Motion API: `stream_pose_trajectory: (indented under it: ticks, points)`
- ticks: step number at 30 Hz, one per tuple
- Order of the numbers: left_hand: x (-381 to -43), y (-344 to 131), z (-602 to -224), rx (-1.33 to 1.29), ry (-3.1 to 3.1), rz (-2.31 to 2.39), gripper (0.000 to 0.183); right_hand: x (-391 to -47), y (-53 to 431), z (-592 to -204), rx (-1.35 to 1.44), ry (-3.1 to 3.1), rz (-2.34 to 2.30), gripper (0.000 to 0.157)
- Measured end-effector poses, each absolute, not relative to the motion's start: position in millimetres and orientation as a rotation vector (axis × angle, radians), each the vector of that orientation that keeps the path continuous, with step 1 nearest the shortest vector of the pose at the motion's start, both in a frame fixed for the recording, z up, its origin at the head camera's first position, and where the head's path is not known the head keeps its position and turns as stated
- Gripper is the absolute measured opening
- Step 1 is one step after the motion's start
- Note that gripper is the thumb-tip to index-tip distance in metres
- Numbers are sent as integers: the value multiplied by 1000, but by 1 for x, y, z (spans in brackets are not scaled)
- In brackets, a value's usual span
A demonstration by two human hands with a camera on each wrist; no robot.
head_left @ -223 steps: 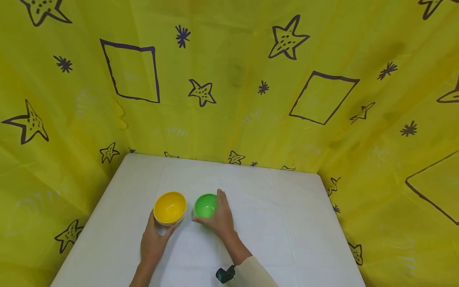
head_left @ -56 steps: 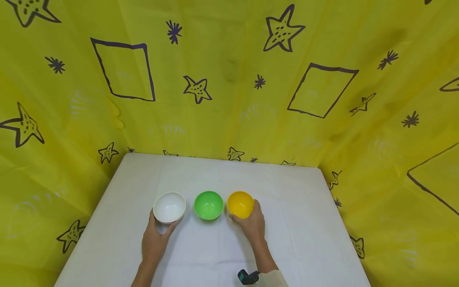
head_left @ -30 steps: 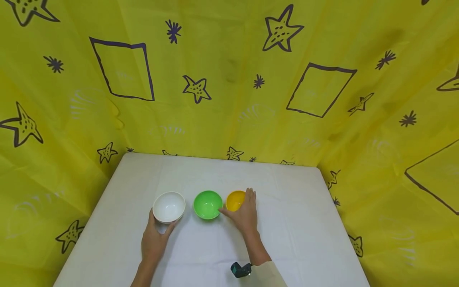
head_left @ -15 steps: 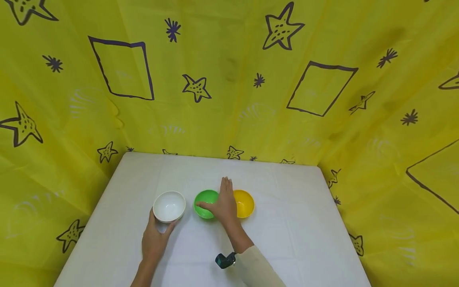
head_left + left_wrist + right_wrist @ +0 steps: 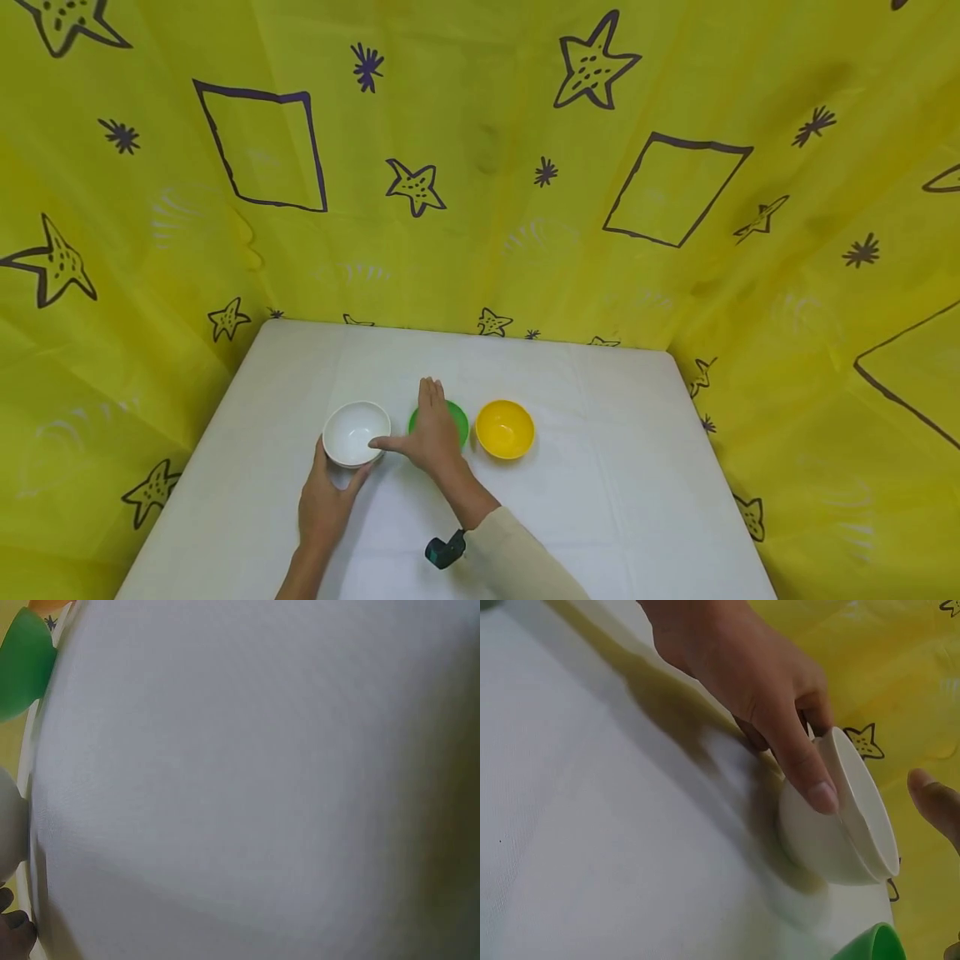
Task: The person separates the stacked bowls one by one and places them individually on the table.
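In the head view a white bowl (image 5: 351, 427) stands at the left of a row. My left hand (image 5: 324, 507) holds it at the near left side, thumb and fingers around its wall. The right wrist view shows a second rim line just under the top one, like nested bowls. My right hand (image 5: 433, 435) is over the green bowl (image 5: 460, 423), fingers straight and thumb spread out, the thumb tip overlapping the white bowl's right edge. It holds nothing and hides much of the green bowl. At the right of the row sits a yellow bowl (image 5: 506, 429), untouched.
The bowls stand on a white-covered table (image 5: 600, 467). Yellow curtains (image 5: 480, 250) with drawn stars and frames hang behind it and along both sides. A small dark device (image 5: 446, 550) is at the right wrist.
Earlier the yellow bowl was on the white one; the right hand then held it right of the green bowl. Since letting go, that hand has moved left past green; the left hand stays.
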State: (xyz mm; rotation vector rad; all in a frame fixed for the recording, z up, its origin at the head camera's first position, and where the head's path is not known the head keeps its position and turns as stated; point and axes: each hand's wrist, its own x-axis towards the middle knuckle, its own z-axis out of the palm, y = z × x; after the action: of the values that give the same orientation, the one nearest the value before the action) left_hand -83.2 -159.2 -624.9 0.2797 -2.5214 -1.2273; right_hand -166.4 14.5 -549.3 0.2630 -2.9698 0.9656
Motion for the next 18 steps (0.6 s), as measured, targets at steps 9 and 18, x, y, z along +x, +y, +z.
stream_pose_trajectory:
  ticks: [9, 18]
  points:
    - [-82, -160, -622, 286, -2537, -1239, 99, -168, -4, -552, 379, -3038, 857, 134]
    - [-83, -160, -621, 324, -2574, -1249, 100, -169, -18, -560, 427, -3082, 800, 132]
